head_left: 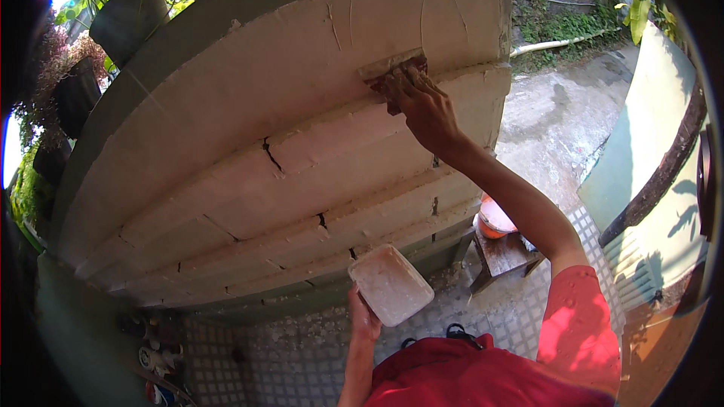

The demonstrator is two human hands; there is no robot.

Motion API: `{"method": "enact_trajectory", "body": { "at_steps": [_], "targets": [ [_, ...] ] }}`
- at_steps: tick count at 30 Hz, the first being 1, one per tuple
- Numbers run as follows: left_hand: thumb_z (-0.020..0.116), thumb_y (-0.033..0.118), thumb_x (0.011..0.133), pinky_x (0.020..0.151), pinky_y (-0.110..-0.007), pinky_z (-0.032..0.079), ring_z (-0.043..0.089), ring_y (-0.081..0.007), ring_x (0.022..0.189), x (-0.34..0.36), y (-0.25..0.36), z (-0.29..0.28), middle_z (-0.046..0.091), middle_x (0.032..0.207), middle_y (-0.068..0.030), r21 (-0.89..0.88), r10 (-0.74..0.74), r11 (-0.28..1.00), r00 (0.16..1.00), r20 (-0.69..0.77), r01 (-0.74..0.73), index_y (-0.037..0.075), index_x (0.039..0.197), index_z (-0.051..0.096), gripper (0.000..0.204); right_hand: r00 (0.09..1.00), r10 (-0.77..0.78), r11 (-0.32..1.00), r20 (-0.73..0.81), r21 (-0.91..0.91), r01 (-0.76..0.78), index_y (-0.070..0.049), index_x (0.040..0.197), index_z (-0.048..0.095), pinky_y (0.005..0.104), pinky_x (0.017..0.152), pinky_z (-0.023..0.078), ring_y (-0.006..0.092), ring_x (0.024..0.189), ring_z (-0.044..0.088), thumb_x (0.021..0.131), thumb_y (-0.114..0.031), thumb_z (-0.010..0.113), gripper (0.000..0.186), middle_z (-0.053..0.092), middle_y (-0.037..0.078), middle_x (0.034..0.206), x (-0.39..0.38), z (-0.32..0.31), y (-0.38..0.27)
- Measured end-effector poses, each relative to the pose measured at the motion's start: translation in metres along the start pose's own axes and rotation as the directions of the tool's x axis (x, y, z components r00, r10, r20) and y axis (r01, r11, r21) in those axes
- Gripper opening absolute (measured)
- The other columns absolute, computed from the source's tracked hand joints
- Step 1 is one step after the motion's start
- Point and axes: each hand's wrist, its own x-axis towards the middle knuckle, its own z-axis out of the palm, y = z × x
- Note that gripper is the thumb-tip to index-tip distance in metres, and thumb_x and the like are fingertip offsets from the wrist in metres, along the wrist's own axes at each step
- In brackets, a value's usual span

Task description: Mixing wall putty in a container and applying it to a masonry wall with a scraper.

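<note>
My right hand (430, 109) is closed on a wide putty knife (375, 71), its blade lying against the wall (302, 60). The blade touches the smooth upper band, just above the first raised ledge. Lower down, my left hand (364, 320) grips the edge of a pale rectangular tub (394, 286), held tilted in front of my body. Whitish paste coats the inside of the tub. Below the smooth band, the wall shows rows of blocks with dark gaps (271, 155) at several joints. A few thin vertical lines mark the surface left of and above the knife.
A wooden stool (501, 255) stands by the wall's right end, bearing an orange bucket (492, 227) partly hidden by my right arm. Potted plants (134, 19) line the upper left. Assorted items (154, 360) lie at the lower left on the patterned tile floor (302, 358).
</note>
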Motion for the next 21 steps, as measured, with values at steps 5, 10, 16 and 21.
{"method": "enact_trajectory", "body": {
  "at_steps": [5,10,16,21],
  "targets": [
    [0.035,0.048,0.097,0.099,-0.037,0.047,0.058,-0.0215,0.116,0.005,-0.002,0.001,0.059,0.127,-0.0043,0.019,-0.005,1.0,1.0,-0.006,0.005,0.01,0.132,0.05,0.053,0.997,0.023,0.981,0.072,0.193,-0.036,-0.006,0.119,0.062,0.0406,0.086,0.054,0.0315,0.109,0.063,0.076,0.008,0.055,0.046,0.063,0.014,0.122,0.009,-0.039,0.004],
    [0.034,0.048,0.098,0.099,-0.037,0.047,0.058,-0.022,0.116,0.005,-0.003,0.008,0.059,0.127,-0.0058,-0.009,0.006,1.0,1.0,-0.03,-0.007,0.009,0.134,0.049,0.055,0.991,0.079,0.912,0.111,0.393,-0.117,-0.008,0.104,0.069,0.0429,0.076,0.054,0.0349,0.092,0.066,0.075,0.006,0.056,0.035,0.068,0.017,0.094,0.06,-0.073,0.044],
    [0.034,0.048,0.098,0.1,-0.037,0.046,0.058,-0.0224,0.117,0.003,-0.003,0.006,0.057,0.13,-0.0056,-0.013,-0.012,1.0,0.996,-0.086,0.011,0.009,0.135,0.047,0.056,0.893,-0.086,0.984,0.442,0.179,0.006,-0.005,0.103,0.07,0.0413,0.074,0.055,0.0343,0.08,0.068,0.075,0.011,0.053,0.037,0.07,0.017,0.092,0.07,-0.069,0.029],
    [0.036,0.052,0.097,0.099,-0.037,0.046,0.057,-0.0205,0.118,0.006,-0.005,0.005,0.057,0.131,-0.0031,0.004,0.006,1.0,0.998,-0.057,-0.005,0.012,0.135,0.047,0.057,0.926,-0.177,0.984,0.335,0.061,0.166,-0.009,0.093,0.07,0.0432,0.064,0.056,0.0343,0.073,0.068,0.072,0.005,0.057,0.028,0.067,0.016,0.082,0.071,-0.034,0.04]
  ]
}}
